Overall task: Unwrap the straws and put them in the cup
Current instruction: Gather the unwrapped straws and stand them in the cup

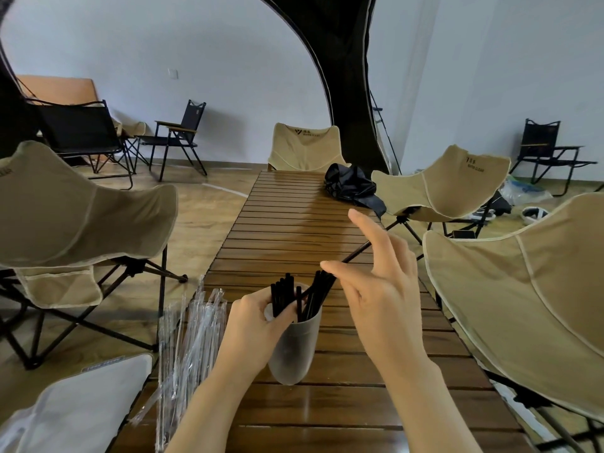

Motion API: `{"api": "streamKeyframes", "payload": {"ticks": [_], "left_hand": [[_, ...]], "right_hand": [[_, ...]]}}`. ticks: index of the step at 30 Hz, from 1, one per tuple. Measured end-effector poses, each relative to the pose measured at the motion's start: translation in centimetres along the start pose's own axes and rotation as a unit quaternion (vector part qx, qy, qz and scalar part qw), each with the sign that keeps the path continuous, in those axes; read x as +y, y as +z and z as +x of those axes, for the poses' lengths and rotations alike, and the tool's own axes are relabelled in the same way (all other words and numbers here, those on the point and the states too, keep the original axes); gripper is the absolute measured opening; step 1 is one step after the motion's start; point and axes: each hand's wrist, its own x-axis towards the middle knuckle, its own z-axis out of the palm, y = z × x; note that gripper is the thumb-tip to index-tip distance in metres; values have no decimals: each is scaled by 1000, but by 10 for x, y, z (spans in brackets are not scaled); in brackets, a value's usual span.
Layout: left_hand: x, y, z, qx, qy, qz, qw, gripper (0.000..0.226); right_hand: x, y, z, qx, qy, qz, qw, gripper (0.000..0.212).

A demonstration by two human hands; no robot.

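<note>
A translucent grey cup (295,346) stands on the slatted wooden table (359,403) and holds several black straws (282,294). My left hand (251,328) grips the cup near its rim, partly hiding it. My right hand (379,282) hovers just right of the cup. Its thumb and a finger pinch one long black straw (354,255) whose lower end dips into the cup, while the other fingers spread open. A pile of clear plastic wrappers (192,335) lies at the table's left edge.
A crumpled black bag (351,188) lies at the far right of the table. Beige folding chairs (78,204) (523,282) flank the table, and another (304,147) stands at its far end. A white cushion (75,407) is at lower left.
</note>
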Motion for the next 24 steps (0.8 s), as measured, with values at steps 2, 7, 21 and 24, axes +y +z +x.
{"api": "streamKeyframes", "payload": {"ticks": [2, 7, 21, 24], "left_hand": [[2, -1, -1, -1, 5, -1, 1000, 32], [-3, -3, 0, -3, 1, -17, 1000, 28], [0, -2, 2, -8, -6, 13, 1000, 43], [0, -1, 2, -1, -10, 17, 1000, 46]], "right_hand": [[1, -1, -1, 12, 3, -13, 1000, 19], [16, -4, -6, 65, 47, -27, 996, 22], [43, 19, -32, -16, 151, -64, 986, 18], [33, 24, -31, -39, 95, -55, 993, 24]]}}
